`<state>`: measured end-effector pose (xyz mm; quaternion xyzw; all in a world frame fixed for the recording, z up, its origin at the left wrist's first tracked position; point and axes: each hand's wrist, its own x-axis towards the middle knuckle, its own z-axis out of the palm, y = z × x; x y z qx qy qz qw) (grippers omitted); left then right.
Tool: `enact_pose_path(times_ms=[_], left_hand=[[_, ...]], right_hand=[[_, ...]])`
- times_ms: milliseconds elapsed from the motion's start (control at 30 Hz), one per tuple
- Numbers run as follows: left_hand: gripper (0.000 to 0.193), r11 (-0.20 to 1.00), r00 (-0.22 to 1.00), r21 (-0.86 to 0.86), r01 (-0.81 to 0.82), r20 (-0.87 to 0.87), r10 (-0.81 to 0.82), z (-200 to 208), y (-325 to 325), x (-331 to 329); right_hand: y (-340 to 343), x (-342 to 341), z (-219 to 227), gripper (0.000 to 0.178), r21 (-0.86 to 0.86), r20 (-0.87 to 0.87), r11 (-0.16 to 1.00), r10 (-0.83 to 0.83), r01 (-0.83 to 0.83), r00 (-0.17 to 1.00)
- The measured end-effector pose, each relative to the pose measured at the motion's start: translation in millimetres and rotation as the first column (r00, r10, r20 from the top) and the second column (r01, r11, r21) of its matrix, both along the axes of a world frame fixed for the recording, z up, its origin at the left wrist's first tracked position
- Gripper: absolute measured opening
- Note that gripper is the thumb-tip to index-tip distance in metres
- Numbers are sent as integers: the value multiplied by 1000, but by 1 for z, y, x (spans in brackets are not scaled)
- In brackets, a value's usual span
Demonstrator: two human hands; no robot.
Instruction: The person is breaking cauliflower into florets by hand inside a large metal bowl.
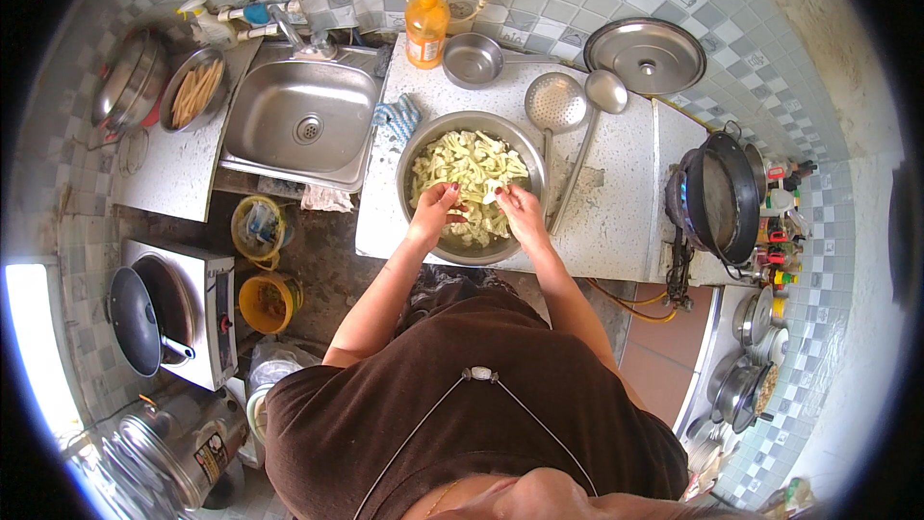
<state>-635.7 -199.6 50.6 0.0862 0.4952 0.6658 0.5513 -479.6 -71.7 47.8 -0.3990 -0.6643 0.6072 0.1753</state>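
Note:
A wide steel basin [408,149] full of pale green-white cauliflower pieces [472,156] stands on the speckled white counter before me. Both of my hands are over its near half, a short gap apart. My right hand [523,215] pinches a small pale cauliflower piece [492,195] between thumb and fingers. The fingers of my left hand [433,216] are curled inward above the pieces; whatever they hold, if anything, cannot be made out. Dark nail polish shows on the fingertips.
A skimmer [555,102] and a ladle [606,92] lie right of the basin. Behind are a small steel pot [473,60], an orange pump bottle [424,25] and a round lid [645,56]. A sink [302,116] is at left, a wok [724,197] at right.

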Motion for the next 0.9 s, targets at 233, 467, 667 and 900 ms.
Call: enact_pose_path(times_ms=[233, 467, 667, 900], left_hand=[[26, 999, 995, 7, -39, -95, 39, -13, -1, -5], [40, 985, 495, -78, -153, -869, 8, -46, -2, -20], [57, 922, 317, -233, -308, -939, -132, -82, -2, -7], [52, 878, 971, -479, -11, 206, 124, -25, 21, 10]], right_hand=[[-2, -5, 15, 25, -175, -115, 985, -9, -12, 993], [23, 8, -15, 58, 198, 199, 980, -73, 33, 977], [40, 29, -78, 59, 165, 492, 985, -49, -38, 869], [-7, -5, -56, 61, -448, 372, 842, -129, 300, 919]])
